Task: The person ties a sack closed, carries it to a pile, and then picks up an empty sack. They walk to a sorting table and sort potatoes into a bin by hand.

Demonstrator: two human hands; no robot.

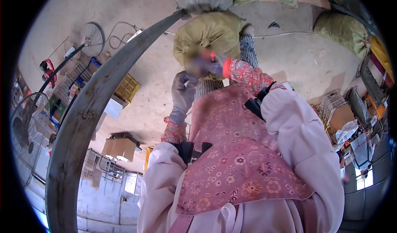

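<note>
A curved grey metal bar (82, 113) sweeps from the lower left of the frame to the top centre, with a standing fan (92, 36) at upper left. Left of centre, one gloved hand (182, 93) is raised; how far it is open cannot be told. Just right, the other hand (218, 65) touches a yellow-green sack (209, 32) at upper centre, its grip unclear.

standing fan (25, 127), yellow crate (127, 87), cardboard box (120, 145)

Roughly five stuffed sacks (209, 36), two fans (92, 36).
</note>
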